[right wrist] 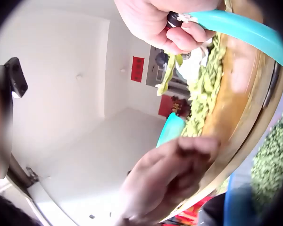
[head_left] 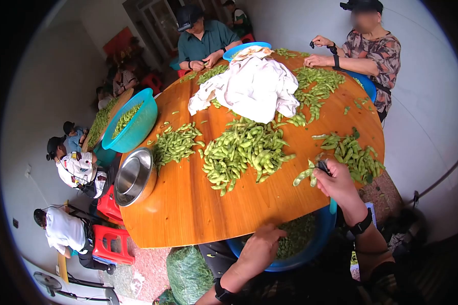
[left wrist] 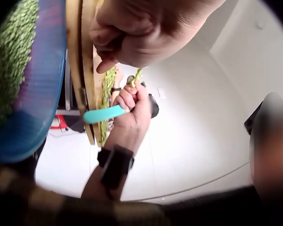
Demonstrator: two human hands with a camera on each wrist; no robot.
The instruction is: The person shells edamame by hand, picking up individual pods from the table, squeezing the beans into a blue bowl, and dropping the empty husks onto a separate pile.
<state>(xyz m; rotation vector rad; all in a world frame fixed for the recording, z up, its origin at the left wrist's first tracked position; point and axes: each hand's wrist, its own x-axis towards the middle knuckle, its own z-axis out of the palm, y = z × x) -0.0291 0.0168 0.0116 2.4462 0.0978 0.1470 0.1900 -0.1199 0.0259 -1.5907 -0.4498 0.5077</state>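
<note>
My right hand (head_left: 338, 184) is raised over the table's right front edge. It grips a tool with a curved turquoise handle (left wrist: 104, 114) and a black part (head_left: 322, 166); the working end is largely hidden by my fingers. A green soybean pod (head_left: 304, 174) sticks out from the same fingers. Loosely curled, my left hand (head_left: 262, 248) hangs over a blue basin (head_left: 333, 219) at the table edge, nothing visible in its fingers. Shelled green beans (right wrist: 275, 155) fill the basin below. Beside my right hand lies a pile of pods (head_left: 359, 160).
On the round wooden table (head_left: 188, 213) lie a large pod heap (head_left: 244, 152), a smaller one (head_left: 175, 145) and a white cloth (head_left: 249, 89). Steel bowls (head_left: 136, 178) and a turquoise basin (head_left: 142, 119) stand at the left edge. Two people work across the table; red stools (head_left: 112, 244) stand left.
</note>
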